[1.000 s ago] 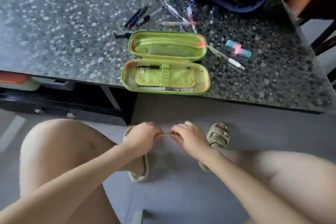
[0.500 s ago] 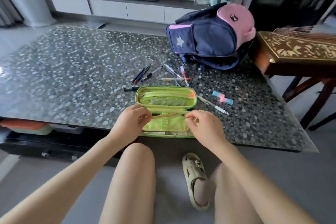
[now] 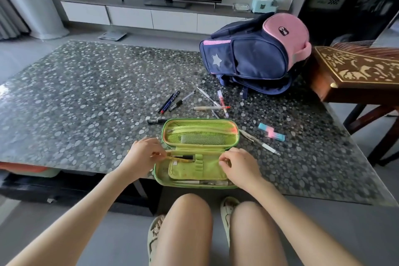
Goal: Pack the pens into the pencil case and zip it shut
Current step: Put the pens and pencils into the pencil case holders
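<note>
Pens (image 3: 208, 108) of several colours are lying scattered on the speckled grey stone desk (image 3: 86, 97), just beyond the lime-green zip pencil case (image 3: 200, 134), which is lying wide open at the desk's near edge. The left hand (image 3: 143, 153) is pinching one end of a slim yellow pen (image 3: 179, 159) between thumb and curled fingers, holding it over the left part of the case's lower half. The right hand (image 3: 239, 167) is resting at that half's right end with fingers curled; whether it is gripping anything cannot be told. A navy-and-pink backpack (image 3: 254, 56) is standing behind the pens.
</note>
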### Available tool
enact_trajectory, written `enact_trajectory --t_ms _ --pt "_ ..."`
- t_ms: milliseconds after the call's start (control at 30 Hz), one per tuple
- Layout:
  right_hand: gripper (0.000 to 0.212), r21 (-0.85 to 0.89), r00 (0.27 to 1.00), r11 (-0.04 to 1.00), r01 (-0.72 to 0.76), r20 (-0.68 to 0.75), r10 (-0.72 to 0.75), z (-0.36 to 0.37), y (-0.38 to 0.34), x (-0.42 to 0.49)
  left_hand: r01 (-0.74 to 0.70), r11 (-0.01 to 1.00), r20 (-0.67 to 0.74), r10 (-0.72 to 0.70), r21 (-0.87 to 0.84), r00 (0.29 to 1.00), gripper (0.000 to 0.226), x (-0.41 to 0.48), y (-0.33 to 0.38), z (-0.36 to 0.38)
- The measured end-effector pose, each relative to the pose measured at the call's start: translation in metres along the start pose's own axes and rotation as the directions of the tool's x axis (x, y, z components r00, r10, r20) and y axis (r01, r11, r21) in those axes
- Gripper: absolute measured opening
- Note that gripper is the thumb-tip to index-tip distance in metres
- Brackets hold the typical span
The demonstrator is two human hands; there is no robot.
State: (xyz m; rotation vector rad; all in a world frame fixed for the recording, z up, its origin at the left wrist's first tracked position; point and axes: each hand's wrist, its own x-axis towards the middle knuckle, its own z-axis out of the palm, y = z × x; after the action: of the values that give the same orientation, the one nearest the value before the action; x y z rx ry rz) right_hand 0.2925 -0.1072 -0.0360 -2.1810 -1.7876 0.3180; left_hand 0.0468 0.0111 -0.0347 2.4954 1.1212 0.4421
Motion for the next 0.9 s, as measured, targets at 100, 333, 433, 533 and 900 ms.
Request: enact_trajectory --t_ms 100,333,433,533,900 --pt "0.020 -0.007 1.000 1.000 0.003 -0.013 -0.003 0.003 0.000 0.003 -0.044 0.999 0.027 0.044 -0.012 0.999 0.006 0.006 -0.001 0.005" --pt "0.018 -0.016 0.999 1.000 0.023 -0.047 -0.024 0.006 0.001 0.002 -0.163 0.984 -0.015 0.162 -0.070 0.987 0.002 0.018 0.033 0.041" --pt "0.016 -0.005 0.999 1.000 0.010 -0.036 -0.010 0.004 0.001 0.002 -0.149 0.985 -0.007 0.149 -0.086 0.989 0.003 0.024 0.044 0.054" --pt "0.014 -0.018 1.000 1.000 0.017 -0.017 -0.017 0.001 -0.001 0.004 -0.090 0.994 -0.009 0.090 -0.062 0.996 0.005 0.025 0.043 0.052" --pt "0.015 -0.057 0.995 0.995 0.086 0.060 -0.083 -0.020 -0.009 0.040 0.281 0.959 -0.218 -0.279 -0.020 0.935 0.021 0.112 -0.021 0.010"
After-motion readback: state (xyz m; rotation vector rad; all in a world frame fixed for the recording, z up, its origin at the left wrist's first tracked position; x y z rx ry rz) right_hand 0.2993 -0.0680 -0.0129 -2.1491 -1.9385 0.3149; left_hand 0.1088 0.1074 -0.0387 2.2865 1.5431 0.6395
